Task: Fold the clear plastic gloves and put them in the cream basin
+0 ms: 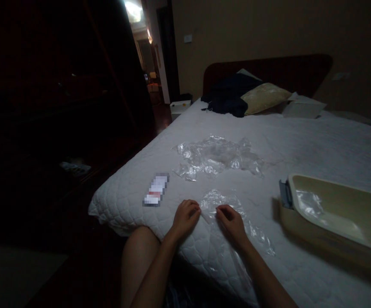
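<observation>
A thin, crumpled clear plastic bag (215, 197) lies near the bed's front edge, spreading under and between my hands. My left hand (186, 219) is closed in a pinch at the bag's left edge. Opposite it, my right hand (232, 221) pinches the plastic between thumb and index finger, with film trailing below the wrist. How much film each hand grips is hard to see in the dim light. Farther back, more crumpled clear plastic (219, 156) is spread over the white quilted mattress (179, 149). A phone-like item (156, 189), its face blurred out, rests left of my hands.
At the right stands a cream plastic bin (326, 231) with a grey handle clip (286, 193) and some clear plastic inside. Dark cloth (227, 96), a beige pillow (265, 99) and a pale box (304, 107) sit by the headboard (294, 66). My bent knee (140, 248) touches the bed's front.
</observation>
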Tool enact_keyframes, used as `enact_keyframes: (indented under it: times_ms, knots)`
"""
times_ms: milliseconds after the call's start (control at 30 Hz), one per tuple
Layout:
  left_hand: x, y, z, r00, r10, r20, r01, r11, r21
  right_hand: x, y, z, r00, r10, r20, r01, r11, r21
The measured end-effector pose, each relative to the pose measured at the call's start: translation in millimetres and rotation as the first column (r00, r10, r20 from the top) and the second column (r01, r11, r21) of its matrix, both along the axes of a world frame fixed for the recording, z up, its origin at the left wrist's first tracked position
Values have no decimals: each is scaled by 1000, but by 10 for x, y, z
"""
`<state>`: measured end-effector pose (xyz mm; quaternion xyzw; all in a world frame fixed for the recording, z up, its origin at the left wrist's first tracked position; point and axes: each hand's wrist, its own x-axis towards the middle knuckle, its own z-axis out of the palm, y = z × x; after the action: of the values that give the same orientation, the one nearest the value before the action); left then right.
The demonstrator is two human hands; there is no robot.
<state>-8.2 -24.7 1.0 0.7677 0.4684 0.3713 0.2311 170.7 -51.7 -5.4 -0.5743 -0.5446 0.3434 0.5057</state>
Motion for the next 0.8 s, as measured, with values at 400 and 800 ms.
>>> enact_keyframes:
  times_ms: [400, 800]
  knots:
    - [123, -11, 80, 981, 77, -180, -73, 997, 26, -47, -84, -40, 928, -157, 337, 45, 947, 317]
    - [172, -1, 51, 956, 120, -267, -105, 992, 70, 29, -27, 217, 957, 67, 283, -46, 996, -79]
